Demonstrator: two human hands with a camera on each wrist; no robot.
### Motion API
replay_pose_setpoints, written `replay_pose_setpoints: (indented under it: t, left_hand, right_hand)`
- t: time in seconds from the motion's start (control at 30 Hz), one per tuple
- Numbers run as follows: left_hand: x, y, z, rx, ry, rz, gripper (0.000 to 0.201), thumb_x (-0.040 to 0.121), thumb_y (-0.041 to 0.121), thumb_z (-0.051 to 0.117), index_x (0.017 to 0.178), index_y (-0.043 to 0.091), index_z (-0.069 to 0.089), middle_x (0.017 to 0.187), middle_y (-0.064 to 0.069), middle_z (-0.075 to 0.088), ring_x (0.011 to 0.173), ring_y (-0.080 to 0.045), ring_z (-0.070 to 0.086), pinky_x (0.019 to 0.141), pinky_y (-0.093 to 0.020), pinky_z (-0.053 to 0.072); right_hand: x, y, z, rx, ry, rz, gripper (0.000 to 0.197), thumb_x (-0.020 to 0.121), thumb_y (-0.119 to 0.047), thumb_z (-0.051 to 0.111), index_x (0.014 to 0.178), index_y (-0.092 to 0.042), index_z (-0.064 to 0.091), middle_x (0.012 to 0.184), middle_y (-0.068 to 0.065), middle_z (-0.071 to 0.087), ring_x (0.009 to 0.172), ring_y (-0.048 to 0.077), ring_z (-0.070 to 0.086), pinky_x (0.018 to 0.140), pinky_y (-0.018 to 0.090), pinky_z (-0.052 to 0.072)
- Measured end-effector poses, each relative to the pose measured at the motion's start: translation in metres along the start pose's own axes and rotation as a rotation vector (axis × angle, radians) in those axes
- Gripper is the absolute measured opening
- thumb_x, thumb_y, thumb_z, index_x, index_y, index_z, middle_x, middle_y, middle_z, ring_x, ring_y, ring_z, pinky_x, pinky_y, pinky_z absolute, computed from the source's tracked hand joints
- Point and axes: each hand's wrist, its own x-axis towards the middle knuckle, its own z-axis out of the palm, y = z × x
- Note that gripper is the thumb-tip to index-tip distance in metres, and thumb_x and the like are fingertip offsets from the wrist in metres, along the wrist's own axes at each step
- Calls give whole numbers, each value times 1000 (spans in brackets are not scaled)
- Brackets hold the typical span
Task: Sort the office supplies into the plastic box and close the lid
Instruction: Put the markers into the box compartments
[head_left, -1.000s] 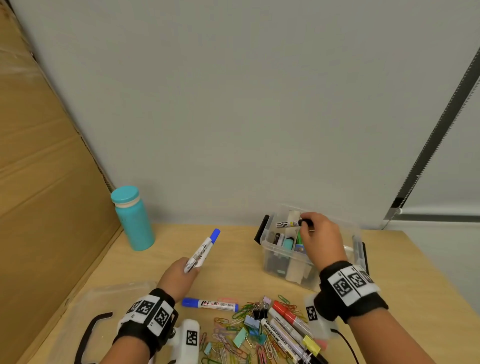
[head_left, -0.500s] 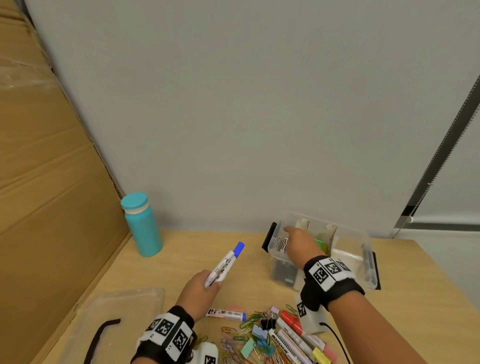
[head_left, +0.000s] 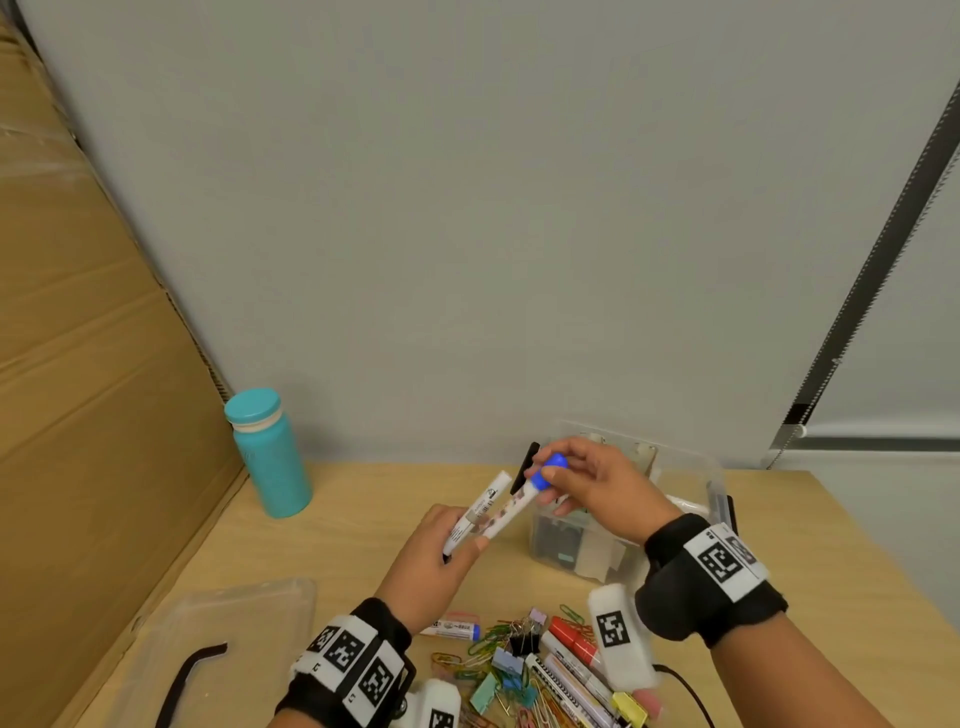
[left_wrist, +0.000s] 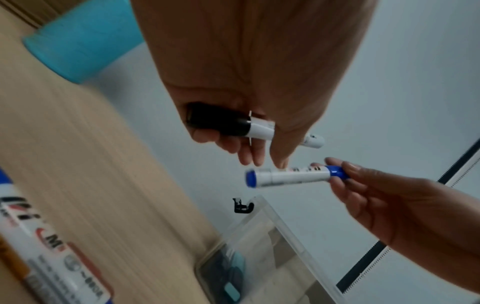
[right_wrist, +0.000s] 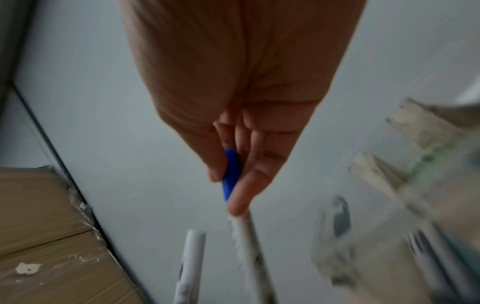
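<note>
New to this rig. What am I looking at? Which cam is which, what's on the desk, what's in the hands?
No robot: a person wearing tagged wristbands with cameras. The big picture is a head camera looking down; the other two look along each wrist at the fingers.

The left hand holds a black-capped marker. The right hand pinches a blue-capped marker by its cap, above the table.

On the table: the clear plastic box, part filled, its lid lying off to the left, a teal bottle, and a heap of clips and markers.

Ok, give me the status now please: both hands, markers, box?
Left hand grips black-capped marker. Right hand pinches blue-capped marker by its cap. Plastic box open, lid off. Nothing blocking.
</note>
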Motion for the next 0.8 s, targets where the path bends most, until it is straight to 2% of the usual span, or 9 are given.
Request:
replay_pose_setpoints:
  t: [0.1,0.17,0.2,0.3,0.4,0.5,0.63,0.73,0.8]
  left_hand:
    - [-3,-3,-3,-31,19,-77,30,98,24,43,128,26,42,111,8,42,93,2,48,76,0,35]
    - [-5,-7,-4,-43,17,-108,31,100,18,36,131,23,41,110,4,42,88,-2,48,73,0,35]
    - [-6,-8,-4,-39,12,-114,29,101,16,33,128,22,43,106,2,43,83,-4,47,70,-3,36]
    - [-8,-12,-4,-10,-5,-123,25,100,12,32,116,25,47,104,-2,47,80,-6,46,68,-6,36]
    - [-11,-14,-6,40,-33,-120,35,99,10,32,127,28,42,107,1,52,90,-11,51,72,-4,36]
    - [-15,-19,-9,50,-38,-150,41,99,12,36,138,25,38,106,9,57,82,-6,53,70,-7,40]
    - [-23,-24,-11,21,-66,-193,44,100,17,38,143,25,33,112,15,62,87,-7,58,75,-11,45]
    - [-30,-20,-3,5,-64,-201,44,100,21,38,144,27,32,115,17,62,85,-14,60,69,-10,46]
    - [-31,-12,6,31,-45,-182,44,100,22,39,144,27,35,106,15,64,75,-14,58,65,-15,45]
  right_hand:
    - [2,-5,-16,-187,321,-157,14,94,-10,53,102,-17,61,102,1,67,78,15,68,70,27,57]
    - [5,-2,-22,-431,474,-211,14,94,-14,52,105,-20,59,97,-4,64,79,13,65,71,25,53]
    - [9,3,-22,-550,476,-196,15,95,-16,50,107,-20,58,97,-5,62,80,12,63,72,24,50]
    - [25,28,-13,-808,343,-39,23,98,-18,43,118,-17,54,108,0,63,88,16,61,80,28,52]
    - [38,51,-1,-925,104,134,35,98,-14,36,132,-18,48,121,10,62,103,24,62,89,36,52]
    - [36,56,3,-1004,-14,139,46,93,-6,38,136,-20,46,129,11,58,112,27,59,95,37,48]
    - [9,60,-16,-1002,260,-41,35,95,-11,43,128,-16,54,134,4,55,122,21,51,107,33,38]
    - [-20,78,-40,-1030,479,38,37,96,-22,44,131,-15,51,142,5,47,132,21,41,114,38,30]
    - [-36,93,-54,-1057,574,180,46,96,-34,41,137,-13,45,148,8,38,137,26,33,115,41,26]
